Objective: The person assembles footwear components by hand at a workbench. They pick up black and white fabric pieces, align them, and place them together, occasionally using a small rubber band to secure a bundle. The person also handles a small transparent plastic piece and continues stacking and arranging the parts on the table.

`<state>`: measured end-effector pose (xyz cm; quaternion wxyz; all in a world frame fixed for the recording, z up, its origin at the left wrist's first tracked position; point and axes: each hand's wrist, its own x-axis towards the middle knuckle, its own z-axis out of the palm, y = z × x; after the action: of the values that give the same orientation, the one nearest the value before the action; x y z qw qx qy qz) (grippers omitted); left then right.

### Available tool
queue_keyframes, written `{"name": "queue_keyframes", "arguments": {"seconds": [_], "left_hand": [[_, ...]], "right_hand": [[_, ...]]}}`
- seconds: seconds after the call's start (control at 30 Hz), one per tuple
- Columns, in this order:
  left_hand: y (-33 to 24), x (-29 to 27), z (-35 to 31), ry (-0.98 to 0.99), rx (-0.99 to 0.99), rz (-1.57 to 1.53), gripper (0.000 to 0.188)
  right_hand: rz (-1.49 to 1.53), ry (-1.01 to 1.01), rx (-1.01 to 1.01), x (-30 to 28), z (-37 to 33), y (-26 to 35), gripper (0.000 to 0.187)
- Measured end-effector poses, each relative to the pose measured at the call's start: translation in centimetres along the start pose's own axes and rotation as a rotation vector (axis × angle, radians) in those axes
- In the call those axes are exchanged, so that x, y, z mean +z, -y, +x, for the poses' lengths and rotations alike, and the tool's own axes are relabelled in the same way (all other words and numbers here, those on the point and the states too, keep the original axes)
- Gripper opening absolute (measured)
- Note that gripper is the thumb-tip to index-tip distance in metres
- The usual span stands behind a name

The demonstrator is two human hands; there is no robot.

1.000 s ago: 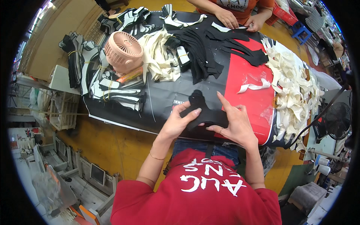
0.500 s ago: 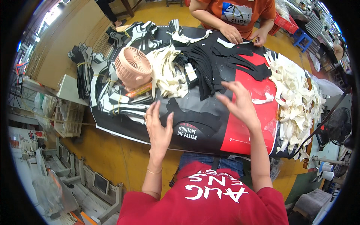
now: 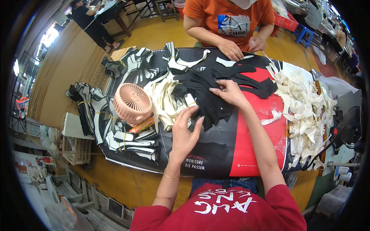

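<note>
Head view shows both hands farther up the bench (image 3: 246, 154) than half a second ago: the left hand (image 3: 185, 133), which then lay low near the front edge of the black and red sheet, has moved up toward the middle of the frame, and the right hand (image 3: 228, 92) has reached further up into the heap of black cut pieces (image 3: 208, 96) at upper centre. A black and red printed sheet (image 3: 250, 146) covers the bench, with white lettering low on its black part near the lower centre. An orange tube-shaped pack (image 3: 142, 125) lies just below the pink round fan (image 3: 132, 103) at centre left. The left hand is spread open, fingers fanned, grasping nothing, its fingertips touching the edge of the black cut pieces beside the cream cut pieces (image 3: 163, 102). The right hand is loosely curled, fingertips pinching a black piece on the heap. A pile of cream scraps (image 3: 304, 104) fills the right side. A co-worker's hands (image 3: 231, 50) rest at the top edge.
</note>
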<state>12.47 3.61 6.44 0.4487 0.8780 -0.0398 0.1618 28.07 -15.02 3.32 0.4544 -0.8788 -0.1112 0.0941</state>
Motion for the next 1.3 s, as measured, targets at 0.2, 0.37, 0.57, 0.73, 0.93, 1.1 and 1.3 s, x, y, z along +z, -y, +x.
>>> {"name": "queue_keyframes", "arguments": {"seconds": [0.2,0.37,0.57,0.73,0.93,1.1,1.3], "left_hand": [[1.7,2.6,3.3,0.134,0.109,0.284,0.048],[2.5,3.3,3.4,0.171,0.129,0.366,0.049],[3.0,3.2,3.3,0.181,0.154,0.363,0.049],[3.0,3.4,3.2,0.160,0.131,0.350,0.048],[3.2,3.3,3.2,0.162,0.125,0.325,0.048],[2.8,3.3,3.3,0.133,0.136,0.296,0.056],[2.5,3.5,4.0,0.168,0.154,0.466,0.069]], "right_hand": [[-0.007,0.099,-0.026,-1.4,-1.6,-0.1,0.068],[-0.003,0.001,-0.088,0.1,-0.2,0.1,0.075],[0.141,0.122,0.015,0.3,0.7,-1.0,0.067],[0.314,0.206,0.062,-0.1,0.9,-1.3,0.076],[0.059,0.088,-0.092,0.3,-0.2,-0.1,0.086],[0.145,0.191,-0.051,-0.4,0.5,-0.6,0.088],[0.160,0.183,-0.059,-0.4,0.6,-0.7,0.084]]}}
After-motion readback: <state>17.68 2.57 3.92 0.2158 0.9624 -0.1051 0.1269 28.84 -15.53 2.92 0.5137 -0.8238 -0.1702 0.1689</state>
